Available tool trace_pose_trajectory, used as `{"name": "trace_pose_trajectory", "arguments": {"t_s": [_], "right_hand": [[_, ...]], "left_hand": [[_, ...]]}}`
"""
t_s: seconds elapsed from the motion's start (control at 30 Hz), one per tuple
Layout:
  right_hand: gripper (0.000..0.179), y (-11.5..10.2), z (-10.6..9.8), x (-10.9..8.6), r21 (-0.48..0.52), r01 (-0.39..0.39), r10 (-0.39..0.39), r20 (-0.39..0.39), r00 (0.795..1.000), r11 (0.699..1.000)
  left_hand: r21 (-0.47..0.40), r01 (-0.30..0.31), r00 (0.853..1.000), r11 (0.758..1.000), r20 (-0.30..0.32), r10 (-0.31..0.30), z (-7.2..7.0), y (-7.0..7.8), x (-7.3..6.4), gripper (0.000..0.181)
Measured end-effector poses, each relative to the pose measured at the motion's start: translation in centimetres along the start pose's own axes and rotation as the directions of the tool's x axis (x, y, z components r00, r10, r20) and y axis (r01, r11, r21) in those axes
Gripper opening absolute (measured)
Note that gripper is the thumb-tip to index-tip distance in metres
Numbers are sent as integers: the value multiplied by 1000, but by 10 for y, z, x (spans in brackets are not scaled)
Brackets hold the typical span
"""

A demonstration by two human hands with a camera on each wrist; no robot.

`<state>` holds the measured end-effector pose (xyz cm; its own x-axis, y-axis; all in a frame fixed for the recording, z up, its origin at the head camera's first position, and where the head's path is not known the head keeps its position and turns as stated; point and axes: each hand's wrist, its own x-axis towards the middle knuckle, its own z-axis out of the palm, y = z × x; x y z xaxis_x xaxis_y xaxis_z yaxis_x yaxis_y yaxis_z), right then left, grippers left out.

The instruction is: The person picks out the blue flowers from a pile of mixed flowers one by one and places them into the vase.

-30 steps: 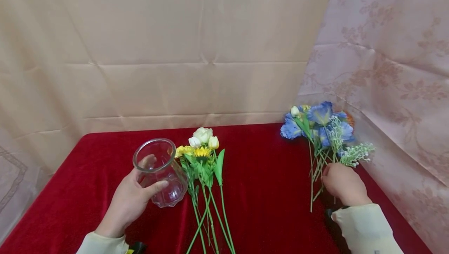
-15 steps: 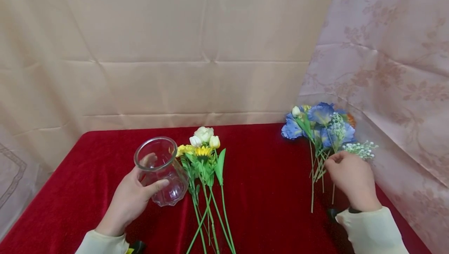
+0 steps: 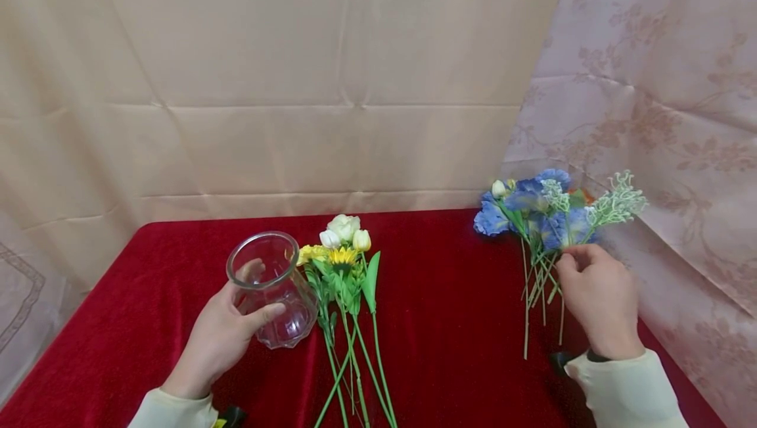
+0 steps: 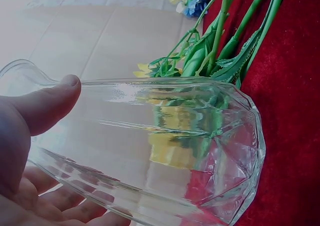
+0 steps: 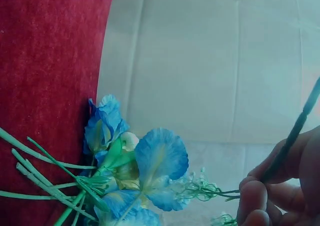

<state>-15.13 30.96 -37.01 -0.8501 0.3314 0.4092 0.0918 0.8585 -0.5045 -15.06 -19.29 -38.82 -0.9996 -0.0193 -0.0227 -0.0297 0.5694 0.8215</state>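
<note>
My left hand [image 3: 220, 334] grips a clear glass vase [image 3: 294, 315], thumb on the near side and fingers round the far side. The vase is tilted, its mouth toward the upper left. In the left wrist view the faceted base of the vase [image 4: 240, 158] points right. My right hand [image 3: 604, 302] pinches the thin green stem [image 5: 295, 131] of a white-flowered filler sprig [image 3: 619, 201] between thumb and fingertips. The sprig stands over the right-hand flower pile, beside the blue irises [image 3: 492, 217]. Part of its stem is hidden by the hand.
Beside the vase lies a bunch of white, yellow and sunflower stems [image 3: 342, 258], stalks toward me. A white tulip bud [image 3: 499, 189] and an orange bloom [image 3: 581, 196] lie among the irises. The red cloth [image 3: 449, 323] ends at a beige curtain [image 3: 248, 152] and a patterned drape [image 3: 668, 106].
My right hand has lifted from the stalks of the right pile, with the white filler sprig rising upright in it. Some blue irises shifted. The left hand and vase have stayed put.
</note>
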Motion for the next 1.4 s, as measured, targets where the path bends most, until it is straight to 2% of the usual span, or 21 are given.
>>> {"name": "trace_pose_trajectory", "arguments": {"t_s": [0.1,0.2,0.3,0.4,0.5,0.53,0.57,0.63,0.73,0.9,0.97,1.03,1.17,1.3,1.33,1.4], "right_hand": [[29,-2,0,-1,-3,9,-9,-54,998,1000],[29,-6,-2,-4,19,13,-10,-156,988,1000],[28,-14,-4,-8,45,72,-53,-324,944,996],[24,-26,-3,-15,89,160,-112,-400,909,983],[16,-46,6,-28,142,255,-199,-322,926,956],[14,-53,12,-34,161,303,-251,-280,927,939],[13,-60,19,-39,173,360,-315,-239,918,917],[13,-75,34,-51,207,459,-433,-161,887,864],[16,-97,55,-67,287,564,-568,-77,820,775],[17,-130,80,-89,392,605,-655,-7,755,693],[14,-140,88,-96,399,623,-685,19,728,673],[11,-148,95,-102,380,650,-719,60,692,658],[5,-157,107,-109,327,670,-745,239,623,666],[12,-158,112,-111,264,682,-715,433,549,682],[12,-157,112,-111,250,690,-710,460,533,680],[11,-156,111,-110,226,709,-711,477,517,668]], "left_hand": [[-6,7,1000,1000,1,-7,0,0,0,87],[-10,14,1000,1000,4,-14,0,0,0,88],[-18,15,1000,1000,5,-15,1,0,1,88],[-31,2,1000,1000,6,-2,2,1,2,86],[-38,-7,1000,999,7,7,3,1,1,86],[-39,-7,1000,999,7,8,3,2,1,85],[-37,-5,1000,999,6,5,3,2,1,85],[-35,-2,1000,999,4,2,2,2,1,85],[-27,-1,1000,1000,1,1,2,2,0,85],[-18,2,1000,1000,1,-2,1,1,0,85],[-18,1,1000,1000,0,-1,1,2,0,85],[-19,-2,1000,1000,0,2,0,2,0,85],[-18,-9,1000,1000,-3,9,-1,2,0,85],[-23,0,1000,1000,-1,0,0,1,-1,86],[-23,2,1000,1000,-1,-2,0,1,-1,87],[-24,0,1000,1000,-4,0,1,0,-1,86]]}}
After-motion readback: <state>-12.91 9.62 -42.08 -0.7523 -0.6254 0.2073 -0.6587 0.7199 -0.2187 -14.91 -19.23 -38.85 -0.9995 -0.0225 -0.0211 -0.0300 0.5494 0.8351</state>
